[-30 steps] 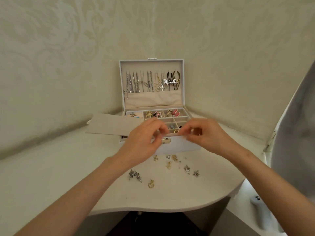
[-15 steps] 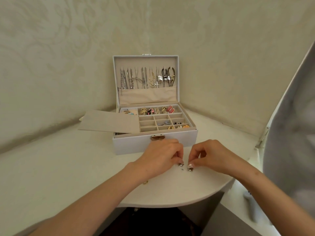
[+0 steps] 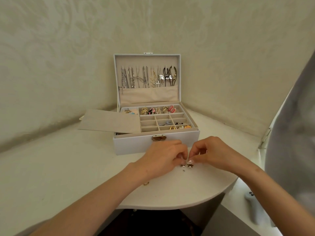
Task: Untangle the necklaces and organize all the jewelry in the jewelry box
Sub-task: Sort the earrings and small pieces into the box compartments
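Jewelry box (image 3: 136, 145) stands open at the back of the pale surface (image 3: 68, 167), its white walls smooth and its lining a soft beige fabric. Necklaces (image 3: 146, 77) hang in separate strands inside the raised lid.

At the left, a flat beige panel (image 3: 109, 121) lies across the box's left side and overhangs it. Nearer the person, a small gold piece (image 3: 146, 183) lies alone on the surface, beside the left forearm.

The left hand (image 3: 162, 157) is curled, with its fingers (image 3: 181, 160) drawn together and pointing down at one of two star studs (image 3: 182, 166). These are small, metallic and pointed, and they sit side by side, just apart. A tinier bit (image 3: 184, 170), too small to identify, lies just below them. The right hand (image 3: 213, 154) mirrors the left, its thumb and forefinger closed in a pinch on the other stud.

The move turns on this: each stud lies directly under its own hand's fingertips, just in front of the box's front wall, and the divided tray (image 3: 166, 121) lies beyond the hands, away from the person. Several of its square cells look free. The studs are compact and have no real long axis; which way their posts point cannot be told. Being hard, tiny and slick, they would likely slip from a loose pinch.

At the far right are a white moulded object (image 3: 252, 206) and grey cloth (image 3: 293, 133).
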`<action>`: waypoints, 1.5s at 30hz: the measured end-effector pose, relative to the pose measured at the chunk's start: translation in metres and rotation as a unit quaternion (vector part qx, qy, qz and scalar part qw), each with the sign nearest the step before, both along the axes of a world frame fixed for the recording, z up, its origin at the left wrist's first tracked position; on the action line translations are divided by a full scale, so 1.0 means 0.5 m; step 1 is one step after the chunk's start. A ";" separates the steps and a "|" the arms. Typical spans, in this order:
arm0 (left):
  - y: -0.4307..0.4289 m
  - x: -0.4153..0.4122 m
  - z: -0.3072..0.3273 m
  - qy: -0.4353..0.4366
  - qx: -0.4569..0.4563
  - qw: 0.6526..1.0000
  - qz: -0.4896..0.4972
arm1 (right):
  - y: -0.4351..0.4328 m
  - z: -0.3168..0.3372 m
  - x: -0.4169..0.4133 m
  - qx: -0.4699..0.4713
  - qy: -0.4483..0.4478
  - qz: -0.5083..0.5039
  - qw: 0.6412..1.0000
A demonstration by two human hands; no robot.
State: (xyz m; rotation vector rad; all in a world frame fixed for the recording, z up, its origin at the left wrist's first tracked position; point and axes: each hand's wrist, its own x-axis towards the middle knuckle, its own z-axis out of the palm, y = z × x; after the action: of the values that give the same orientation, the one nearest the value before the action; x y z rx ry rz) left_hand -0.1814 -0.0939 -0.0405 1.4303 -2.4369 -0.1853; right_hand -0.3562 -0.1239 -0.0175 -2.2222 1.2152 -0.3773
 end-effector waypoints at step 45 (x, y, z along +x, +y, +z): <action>0.046 0.197 0.071 0.093 -0.097 0.965 0.226 | -0.016 0.039 0.182 -0.117 -0.109 0.047 0.986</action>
State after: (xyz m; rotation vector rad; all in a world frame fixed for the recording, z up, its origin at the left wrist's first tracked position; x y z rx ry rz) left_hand -0.0829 -0.0711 -0.0050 1.7403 -1.8661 0.0237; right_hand -0.2654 -0.1319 0.0020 -2.3496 0.9895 -0.7372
